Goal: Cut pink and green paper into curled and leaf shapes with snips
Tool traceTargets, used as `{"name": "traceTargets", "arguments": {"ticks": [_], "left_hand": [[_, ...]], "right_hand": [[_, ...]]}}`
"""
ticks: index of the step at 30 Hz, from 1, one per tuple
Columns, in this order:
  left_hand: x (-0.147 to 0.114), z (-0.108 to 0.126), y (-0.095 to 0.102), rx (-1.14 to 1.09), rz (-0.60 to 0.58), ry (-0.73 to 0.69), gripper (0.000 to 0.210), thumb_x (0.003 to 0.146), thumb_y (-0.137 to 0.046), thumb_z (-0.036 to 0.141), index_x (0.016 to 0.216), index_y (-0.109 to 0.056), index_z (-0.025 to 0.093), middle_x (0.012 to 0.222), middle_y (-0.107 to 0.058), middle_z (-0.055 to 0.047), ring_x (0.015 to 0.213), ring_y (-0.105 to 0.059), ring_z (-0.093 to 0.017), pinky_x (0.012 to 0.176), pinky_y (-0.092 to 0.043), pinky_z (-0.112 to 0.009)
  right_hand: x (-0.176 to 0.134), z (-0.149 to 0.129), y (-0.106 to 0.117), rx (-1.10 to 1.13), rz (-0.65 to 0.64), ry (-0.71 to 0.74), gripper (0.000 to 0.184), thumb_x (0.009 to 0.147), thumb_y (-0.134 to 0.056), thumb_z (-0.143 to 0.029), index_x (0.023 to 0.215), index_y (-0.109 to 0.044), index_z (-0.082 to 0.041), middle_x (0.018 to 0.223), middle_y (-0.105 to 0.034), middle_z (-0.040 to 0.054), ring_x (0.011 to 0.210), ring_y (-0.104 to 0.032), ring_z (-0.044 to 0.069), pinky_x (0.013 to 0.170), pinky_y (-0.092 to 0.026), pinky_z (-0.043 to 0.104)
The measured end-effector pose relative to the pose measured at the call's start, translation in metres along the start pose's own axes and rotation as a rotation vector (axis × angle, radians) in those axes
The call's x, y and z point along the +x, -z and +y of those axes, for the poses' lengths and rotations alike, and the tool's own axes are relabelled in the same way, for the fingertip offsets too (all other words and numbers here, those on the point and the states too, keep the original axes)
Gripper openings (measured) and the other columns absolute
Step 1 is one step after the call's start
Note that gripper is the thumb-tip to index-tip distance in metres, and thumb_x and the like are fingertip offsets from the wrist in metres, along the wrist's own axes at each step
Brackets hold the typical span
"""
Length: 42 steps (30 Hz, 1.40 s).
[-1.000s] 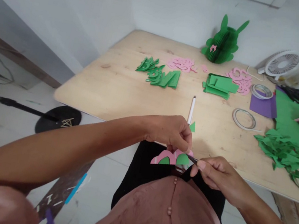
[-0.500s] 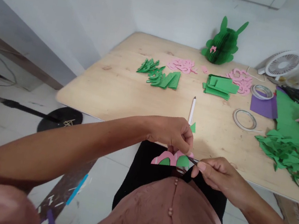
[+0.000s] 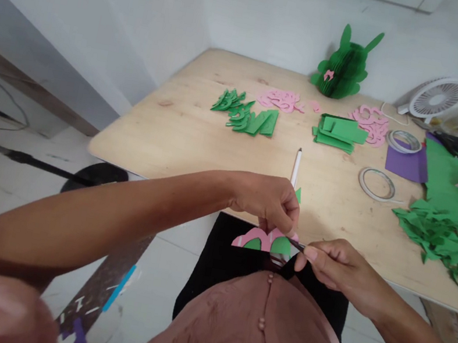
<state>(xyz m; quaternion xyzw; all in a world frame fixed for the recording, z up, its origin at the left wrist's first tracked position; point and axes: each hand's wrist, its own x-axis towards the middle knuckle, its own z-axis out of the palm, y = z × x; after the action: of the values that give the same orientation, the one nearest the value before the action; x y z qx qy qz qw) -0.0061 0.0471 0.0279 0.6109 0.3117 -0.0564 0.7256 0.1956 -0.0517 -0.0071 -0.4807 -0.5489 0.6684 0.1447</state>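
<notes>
While the left hand (image 3: 270, 202) pinches the pink-green cutout (image 3: 265, 242) just off the table (image 3: 182, 134) edge, the right hand (image 3: 334, 266) grips scissors (image 3: 296, 244) — trimming step; next cut needs the paper turned.

A pink-and-green paper cutout (image 3: 263, 241) with arched shapes is held just off the tabletop's near edge, a thin dark tool (image 3: 296, 244) touching it.

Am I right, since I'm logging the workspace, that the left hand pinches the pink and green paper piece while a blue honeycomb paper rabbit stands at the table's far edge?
Not quite: the honeycomb paper rabbit at the far edge of the table is green, not blue, as the head view shows. The rest holds: the left hand pinches the pink and green paper piece.
</notes>
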Motion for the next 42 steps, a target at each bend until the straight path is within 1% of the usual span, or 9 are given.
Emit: {"name": "traceTargets", "arguments": {"ticks": [6, 15, 20, 27, 32, 36, 42], "left_hand": [[0.0, 0.001, -0.0006, 0.015, -0.004, -0.008, 0.007, 0.065, -0.061, 0.008, 0.059, -0.06, 0.012, 0.047, -0.054, 0.004, 0.046, -0.049, -0.007, 0.049, -0.042, -0.019], [0.0013, -0.0007, 0.0008, 0.013, -0.047, -0.01, 0.006, 0.066, -0.062, 0.01, 0.061, -0.06, 0.012, 0.048, -0.056, 0.004, 0.046, -0.051, -0.007, 0.049, -0.043, -0.02], [0.0003, -0.0002, -0.0006, 0.021, -0.039, -0.011, 0.007, 0.066, -0.063, 0.013, 0.06, -0.06, 0.012, 0.048, -0.055, 0.004, 0.046, -0.051, -0.006, 0.048, -0.042, -0.019], [-0.0003, 0.0024, -0.0018, 0.075, -0.038, -0.001, 0.006, 0.067, -0.062, 0.012, 0.061, -0.06, 0.012, 0.047, -0.056, 0.004, 0.045, -0.05, -0.006, 0.048, -0.042, -0.019], [0.0002, 0.0054, -0.0021, 0.09, -0.055, 0.01, 0.008, 0.066, -0.061, 0.009, 0.059, -0.059, 0.013, 0.045, -0.054, 0.005, 0.044, -0.051, -0.006, 0.047, -0.042, -0.018], [-0.0007, 0.0075, -0.0034, 0.105, -0.036, 0.019, 0.009, 0.067, -0.061, 0.009, 0.058, -0.059, 0.012, 0.043, -0.052, 0.006, 0.042, -0.05, -0.006, 0.047, -0.041, -0.018], [0.0006, 0.0052, -0.0034, 0.151, -0.033, 0.008, 0.009, 0.067, -0.06, 0.009, 0.059, -0.059, 0.012, 0.047, -0.057, 0.004, 0.045, -0.053, -0.007, 0.047, -0.041, -0.018]], "right_hand": [[0.0005, 0.0003, -0.0011, -0.007, 0.012, 0.005, 0.05, 0.088, -0.045, -0.054, 0.082, -0.068, -0.01, 0.046, -0.023, -0.0087, 0.042, -0.018, 0.006, 0.04, -0.013, 0.022], [0.0012, -0.0009, -0.0012, -0.013, 0.015, 0.014, 0.049, 0.087, -0.047, -0.053, 0.079, -0.068, -0.01, 0.046, -0.022, -0.0088, 0.042, -0.019, 0.006, 0.041, -0.014, 0.022], [0.0011, -0.0003, -0.0012, -0.019, 0.016, 0.007, 0.05, 0.087, -0.047, -0.054, 0.079, -0.068, -0.01, 0.046, -0.024, -0.0086, 0.042, -0.02, 0.006, 0.041, -0.015, 0.022], [0.0023, 0.0009, -0.0007, -0.03, 0.011, 0.0, 0.049, 0.086, -0.048, -0.054, 0.079, -0.069, -0.011, 0.048, -0.025, -0.008, 0.043, -0.021, 0.006, 0.041, -0.017, 0.021], [0.0015, -0.0006, -0.0006, -0.049, 0.013, 0.016, 0.048, 0.086, -0.048, -0.053, 0.078, -0.069, -0.011, 0.049, -0.022, -0.0082, 0.044, -0.019, 0.006, 0.041, -0.016, 0.022], [0.001, 0.0, -0.0007, -0.048, 0.019, 0.012, 0.048, 0.086, -0.048, -0.053, 0.079, -0.069, -0.01, 0.05, -0.021, -0.0083, 0.044, -0.019, 0.006, 0.041, -0.016, 0.022], [0.0022, 0.0, -0.0014, -0.062, 0.024, 0.017, 0.049, 0.086, -0.048, -0.054, 0.08, -0.069, -0.01, 0.049, -0.019, -0.0087, 0.044, -0.018, 0.006, 0.041, -0.015, 0.022]]}}
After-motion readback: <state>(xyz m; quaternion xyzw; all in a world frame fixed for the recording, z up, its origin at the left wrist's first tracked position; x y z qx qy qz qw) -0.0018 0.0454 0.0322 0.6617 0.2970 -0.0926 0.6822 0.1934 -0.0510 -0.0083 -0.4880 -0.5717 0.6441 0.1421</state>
